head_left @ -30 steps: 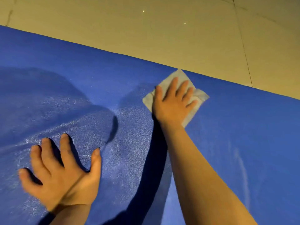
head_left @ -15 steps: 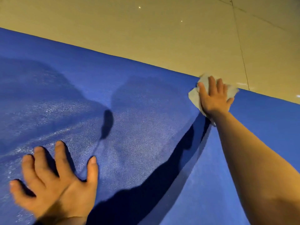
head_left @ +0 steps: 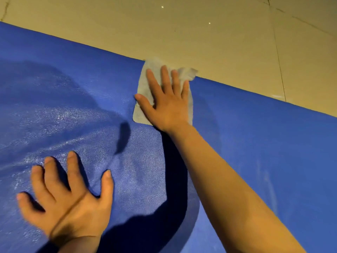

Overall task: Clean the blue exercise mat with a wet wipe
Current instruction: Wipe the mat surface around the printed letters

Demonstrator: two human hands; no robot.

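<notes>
Item 1: blue textured foam exercise mat [head_left: 255,143], spread flat on the beige tiled floor [head_left: 200,33]. It lies under both hands and runs out past each of them sideways; its far edge passes just beyond the right hand's fingertips.

Item 2: pale grey rectangular wet wipe [head_left: 144,84], flat on the mat beneath the right hand. Its far corner overlaps the mat's edge onto the floor; its near edge shows just beside the wrist.

Item 3: right hand [head_left: 167,103], arm stretched forward, palm down, fingers straight and spread, pressing the wipe onto the mat. It presses rather than pinches; no finger curls round the wipe.

Item 4: left hand [head_left: 69,198], nearer the body and well apart from the right, fingers splayed flat on the mat, holding nothing. It appears to brace the body or steady the mat.

Condition: the mat around and beyond the left hand glistens, apparently damp. To the right of the right arm it looks dull with faint pale streaks.

Step in hand, judged: wiping, at the far end of 1 stroke.

Next move, judged: keep the palm pressing so the wipe does not bunch or slip off the edge, then draw it back across the dull part.
</notes>
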